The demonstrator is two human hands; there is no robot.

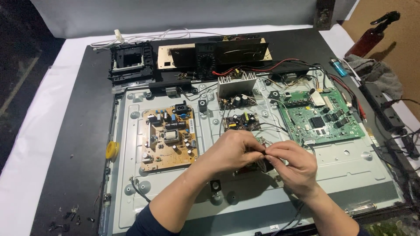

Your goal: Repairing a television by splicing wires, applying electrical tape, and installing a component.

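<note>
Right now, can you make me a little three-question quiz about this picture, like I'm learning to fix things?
1. True or false: the green circuit board lies to the right of the tan circuit board.
2. Which small round thing sits at the left edge of the grey metal back panel? A) yellow tape roll B) blue lighter C) dark red spray bottle
3. What are the left hand and right hand doing?

Key:
1. True.
2. A, the yellow tape roll.
3. Both pinch a small dark part with thin wires between their fingertips, above the panel's middle; what the part is cannot be told.
</note>
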